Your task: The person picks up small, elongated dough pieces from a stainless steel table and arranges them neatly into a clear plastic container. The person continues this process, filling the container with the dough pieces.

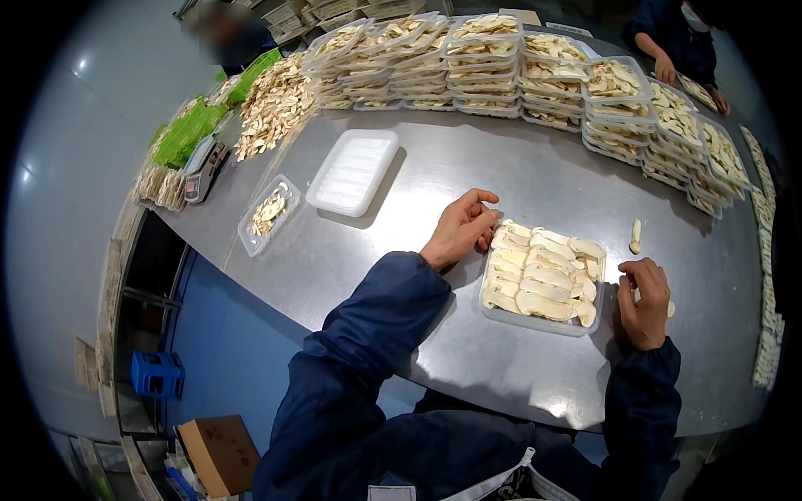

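Note:
On the steel table before me, a clear plastic tray (pixel 540 322) holds overlapping rows of pale mushroom slices (pixel 546 275). My left hand (pixel 462 227) is by the tray's upper left corner, fingers curled and apart, with nothing visible in it. To the right of the tray hovers or rests my right hand (pixel 645 304), fingers bent downward; whether it holds anything is hidden. A pale slice partly shows behind this hand. A single mushroom slice (pixel 635 237) lies above my right hand. Stacked empty trays (pixel 354 172) stand upper left, next to a small tray of pieces (pixel 269 214).
Tall stacks of filled trays (pixel 482 69) line the table's far side. A heap of mushroom slices (pixel 276 103), green baskets (pixel 191 134) and a scale (pixel 203 169) stand at the upper left. One person (pixel 677 44) works at the upper right, another (pixel 235 37) at the upper left.

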`<state>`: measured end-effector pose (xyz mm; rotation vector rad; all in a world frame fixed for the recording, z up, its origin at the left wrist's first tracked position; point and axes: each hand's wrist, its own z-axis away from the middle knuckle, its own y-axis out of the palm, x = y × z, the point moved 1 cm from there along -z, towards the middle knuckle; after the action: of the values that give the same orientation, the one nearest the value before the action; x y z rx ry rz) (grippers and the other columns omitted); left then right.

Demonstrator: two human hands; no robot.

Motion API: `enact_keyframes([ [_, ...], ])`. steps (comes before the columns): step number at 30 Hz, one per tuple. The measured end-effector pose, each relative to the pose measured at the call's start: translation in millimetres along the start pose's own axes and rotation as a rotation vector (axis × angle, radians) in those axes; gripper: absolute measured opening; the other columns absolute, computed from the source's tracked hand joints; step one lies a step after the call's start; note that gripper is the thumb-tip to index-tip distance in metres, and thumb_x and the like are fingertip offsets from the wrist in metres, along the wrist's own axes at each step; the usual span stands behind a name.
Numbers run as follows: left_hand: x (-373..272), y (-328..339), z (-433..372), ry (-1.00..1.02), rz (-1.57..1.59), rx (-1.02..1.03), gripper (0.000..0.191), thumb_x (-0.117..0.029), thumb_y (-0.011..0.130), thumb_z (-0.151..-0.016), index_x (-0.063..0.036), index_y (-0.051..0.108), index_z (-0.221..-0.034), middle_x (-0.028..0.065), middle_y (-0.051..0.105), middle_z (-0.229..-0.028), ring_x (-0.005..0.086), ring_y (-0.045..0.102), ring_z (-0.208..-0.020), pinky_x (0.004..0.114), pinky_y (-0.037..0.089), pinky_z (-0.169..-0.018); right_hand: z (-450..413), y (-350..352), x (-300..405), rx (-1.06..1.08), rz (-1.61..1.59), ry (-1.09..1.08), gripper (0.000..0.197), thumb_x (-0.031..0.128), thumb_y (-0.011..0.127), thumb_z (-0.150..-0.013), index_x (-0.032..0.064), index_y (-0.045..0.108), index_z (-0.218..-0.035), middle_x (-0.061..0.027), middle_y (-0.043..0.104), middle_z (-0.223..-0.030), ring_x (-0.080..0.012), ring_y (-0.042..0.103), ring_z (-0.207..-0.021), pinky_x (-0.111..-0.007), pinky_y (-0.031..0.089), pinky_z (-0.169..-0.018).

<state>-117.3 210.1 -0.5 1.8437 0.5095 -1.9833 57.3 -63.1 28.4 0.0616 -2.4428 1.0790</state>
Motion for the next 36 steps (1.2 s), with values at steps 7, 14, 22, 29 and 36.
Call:
enact_keyframes([
  [7, -2, 0, 1, -0.013, 0.008, 0.003, 0.027, -0.008, 0.049, -0.095, -0.0002, 0.049, -0.12, 0.0018, 0.057, -0.083, 0.0051, 0.053, -0.064, 0.018, 0.045, -0.057, 0, 0, -2, 0.014, 0.012, 0.003, 0.011, -0.007, 0.056, -0.075, -0.0013, 0.058, -0.085, -0.0117, 0.054, -0.073, -0.024, 0.05, -0.065, -0.034, 0.039, -0.06],
  [14, 2, 1, 0, 0.0, 0.038, -0.005, 0.03, -0.012, 0.053, -0.093, 0.0009, 0.049, -0.12, 0.0013, 0.056, -0.079, 0.0055, 0.053, -0.063, 0.019, 0.044, -0.056, 1, 2, -2, 0.035, 0.01, 0.013, 0.012, -0.006, 0.057, -0.075, 0.0001, 0.059, -0.085, -0.0112, 0.054, -0.074, -0.0256, 0.05, -0.066, -0.036, 0.039, -0.061],
  [22, 3, -2, 2, 0.014, 0.051, -0.004, 0.032, -0.013, 0.055, -0.092, 0.0023, 0.049, -0.12, 0.0009, 0.056, -0.077, 0.0058, 0.052, -0.061, 0.02, 0.044, -0.055, 1, 2, 7, 0.032, -0.001, 0.015, 0.012, -0.005, 0.058, -0.075, 0.0008, 0.059, -0.085, -0.0109, 0.053, -0.074, -0.0269, 0.049, -0.067, -0.037, 0.038, -0.062],
  [29, 7, -2, -6, 0.009, 0.038, -0.026, 0.027, -0.011, 0.056, -0.092, -0.0023, 0.053, -0.118, 0.0028, 0.056, -0.077, 0.0076, 0.052, -0.062, 0.021, 0.044, -0.055, -1, -3, 3, 0.004, 0.032, -0.018, 0.012, -0.002, 0.059, -0.073, 0.0021, 0.06, -0.084, -0.0129, 0.055, -0.075, -0.0308, 0.052, -0.07, -0.039, 0.039, -0.064],
  [36, 2, -1, -1, 0.044, -0.035, -0.024, 0.028, -0.013, 0.051, -0.098, -0.0006, 0.05, -0.123, 0.0024, 0.059, -0.086, 0.0056, 0.05, -0.068, 0.018, 0.043, -0.061, -6, -58, -36, -0.225, 0.115, 0.129, 0.011, 0.001, 0.059, -0.077, 0.0036, 0.062, -0.088, -0.0093, 0.056, -0.075, -0.0261, 0.055, -0.067, -0.036, 0.043, -0.063],
])
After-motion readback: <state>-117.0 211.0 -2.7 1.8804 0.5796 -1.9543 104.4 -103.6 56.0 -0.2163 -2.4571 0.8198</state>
